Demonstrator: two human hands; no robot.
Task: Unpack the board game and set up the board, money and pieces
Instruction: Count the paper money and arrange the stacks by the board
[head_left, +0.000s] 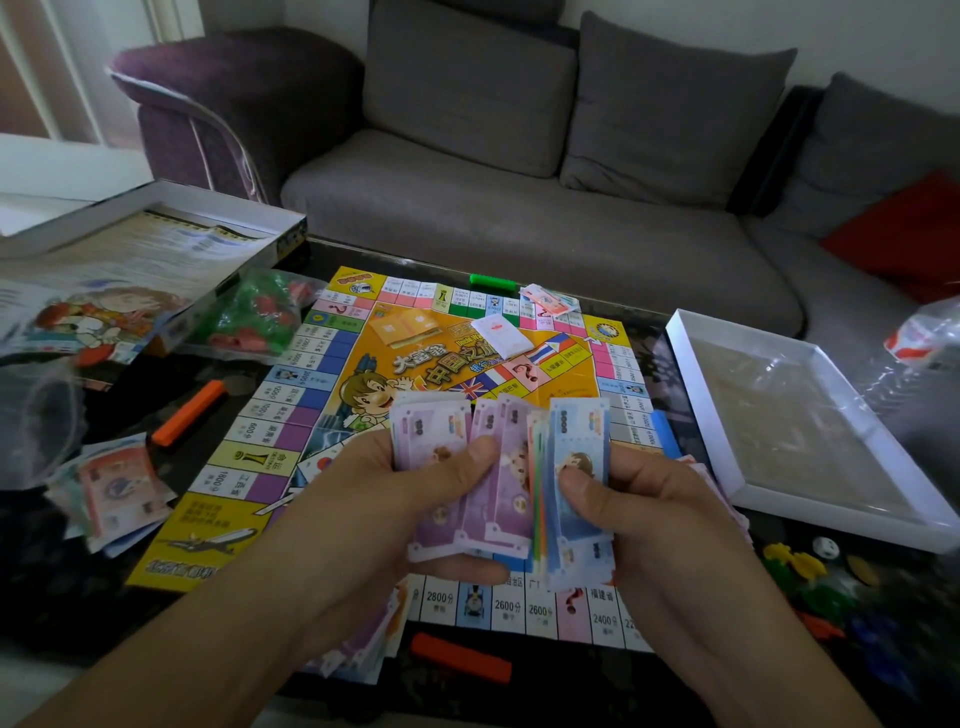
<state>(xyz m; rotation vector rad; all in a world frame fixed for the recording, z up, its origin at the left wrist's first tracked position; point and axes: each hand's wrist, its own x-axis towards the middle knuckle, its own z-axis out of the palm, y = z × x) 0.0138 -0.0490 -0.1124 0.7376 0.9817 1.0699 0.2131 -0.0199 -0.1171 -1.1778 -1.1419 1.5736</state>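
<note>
Both hands up over the board (332, 364), sharing one fan of money (498, 483): left hand (384, 509) pinches the purple notes under its thumb, right hand (649, 514) grips the blue ones. Beyond the fingers, a white card deck (501, 336). Left of the left hand, more notes (117, 493); box tray (727, 415) right.

A grey sofa (519, 228) is standing behind the dark table (218, 374), carrying two grey back cushions (467, 83) and a red cushion (904, 234) at its right end. Crumpled clear plastic (914, 348) is lying beside it.
</note>
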